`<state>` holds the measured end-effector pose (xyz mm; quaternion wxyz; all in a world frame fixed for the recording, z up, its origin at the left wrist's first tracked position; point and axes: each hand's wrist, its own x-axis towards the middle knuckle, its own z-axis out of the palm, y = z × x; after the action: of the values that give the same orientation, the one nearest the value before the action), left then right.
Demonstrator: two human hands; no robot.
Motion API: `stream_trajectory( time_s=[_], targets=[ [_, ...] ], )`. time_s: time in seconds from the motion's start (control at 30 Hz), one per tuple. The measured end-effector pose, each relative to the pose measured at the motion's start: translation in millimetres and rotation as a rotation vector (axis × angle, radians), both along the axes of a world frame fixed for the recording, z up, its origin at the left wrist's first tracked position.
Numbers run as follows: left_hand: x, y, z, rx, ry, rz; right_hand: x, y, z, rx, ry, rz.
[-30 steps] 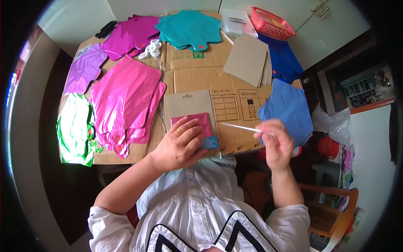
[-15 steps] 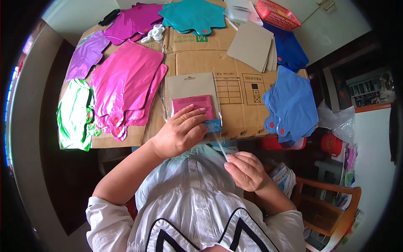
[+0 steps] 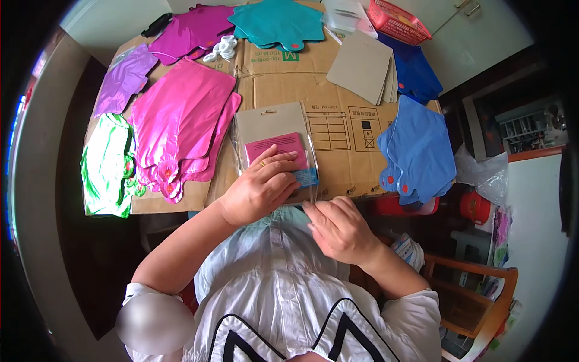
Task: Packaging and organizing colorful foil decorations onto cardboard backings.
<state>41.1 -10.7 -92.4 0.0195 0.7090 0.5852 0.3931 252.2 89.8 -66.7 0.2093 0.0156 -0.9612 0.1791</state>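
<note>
A clear plastic bag [image 3: 315, 146] lies on the cardboard in front of me. Inside it are a grey card [image 3: 281, 120] with a hang slot and a folded pink piece [image 3: 275, 142] with a blue lower part. My left hand [image 3: 269, 181] holds the bag down from above, two fingers stretched over the pink piece and the others curled; its thumb is hidden. At the bag's lower right corner, my right hand [image 3: 339, 228] pinches a narrow clear strip [image 3: 313, 194]; whether that is the bag's flap or a separate strip, I cannot tell.
Foil balloons ring the cardboard-covered table [image 3: 271, 78]: pink [image 3: 181, 114], green [image 3: 107, 163], purple [image 3: 125, 81], magenta [image 3: 192, 30], teal [image 3: 277, 24] and blue [image 3: 419, 148]. Grey cards [image 3: 360, 66] are stacked at far right, near a red basket [image 3: 398, 23]. A wooden chair [image 3: 470, 295] stands right.
My right hand has moved up and left, close to the bag's lower edge, with the clear strip in its fingers. The bag has shifted slightly; my left hand stays on it.
</note>
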Motion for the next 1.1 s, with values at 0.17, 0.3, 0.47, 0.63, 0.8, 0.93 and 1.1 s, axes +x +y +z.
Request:
stream_trajectory(
  time_s=[0.17,0.3,0.47,0.63,0.8,0.93,1.1],
  targets=[
    [-1.2,1.0,0.7,-0.017,-0.029,-0.010,-4.2,4.1,5.3,-0.115,-0.033,-0.047],
    [-3.2,0.0,-0.5,-0.020,-0.035,-0.020,-15.0,1.5,10.7,-0.323,-0.068,-0.225],
    [-2.8,1.2,0.1,-0.019,-0.048,-0.027,-33.1,12.7,-1.2,-0.463,-0.070,-0.475],
    [-3.8,1.4,-3.6,-0.011,-0.064,-0.032,-39.0,15.4,-5.0,-0.478,-0.056,-0.550],
    [-3.3,1.5,-3.8,-0.010,-0.071,-0.026,-39.0,14.3,-7.1,-0.474,-0.052,-0.541],
    [-3.2,1.6,-2.1,-0.011,-0.071,-0.028,-33.3,12.5,-21.7,-0.253,0.101,-0.434],
    [-3.6,1.5,-2.2,-0.016,-0.075,-0.035,-28.7,20.3,-24.6,0.113,0.196,-0.282]
  ],
)
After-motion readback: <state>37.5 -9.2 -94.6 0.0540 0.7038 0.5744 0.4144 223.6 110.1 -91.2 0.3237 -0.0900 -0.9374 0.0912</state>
